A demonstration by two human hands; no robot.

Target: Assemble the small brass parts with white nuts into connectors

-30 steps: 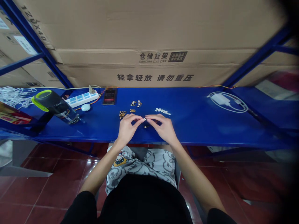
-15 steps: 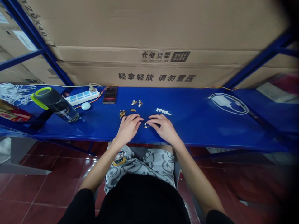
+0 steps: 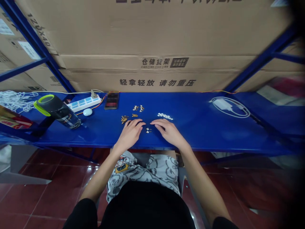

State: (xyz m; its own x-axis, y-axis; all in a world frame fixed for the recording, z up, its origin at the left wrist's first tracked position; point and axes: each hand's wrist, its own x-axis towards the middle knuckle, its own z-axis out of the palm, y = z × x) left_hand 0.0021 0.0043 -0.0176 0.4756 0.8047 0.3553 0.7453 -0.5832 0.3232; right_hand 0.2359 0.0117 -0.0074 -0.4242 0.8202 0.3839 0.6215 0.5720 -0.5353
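My left hand [image 3: 130,132] rests on the blue shelf, fingers apart and nothing in them, just below a pile of brass pieces [image 3: 124,119]. Opposite it, my right hand [image 3: 168,132] is also open and bare, below several small white pieces [image 3: 165,116]. Between the hands lie two small white-and-brass parts [image 3: 148,130], one above the other, touched by neither hand. Farther back are more white-and-brass parts [image 3: 141,108] in small clusters, with a few short brass pieces [image 3: 134,115] in front of them.
A dark bottle [image 3: 60,111] with a green loop, a white power strip [image 3: 84,103], a round white object [image 3: 87,112] and a dark, blurred box [image 3: 111,100] are at left. At right lies a white charger [image 3: 222,104] with its cable. Cardboard [image 3: 152,38] stands behind the blue shelf [image 3: 202,127].
My right hand has moved slightly right and away from the two small parts, which now lie uncovered. The camera view has shifted a little.
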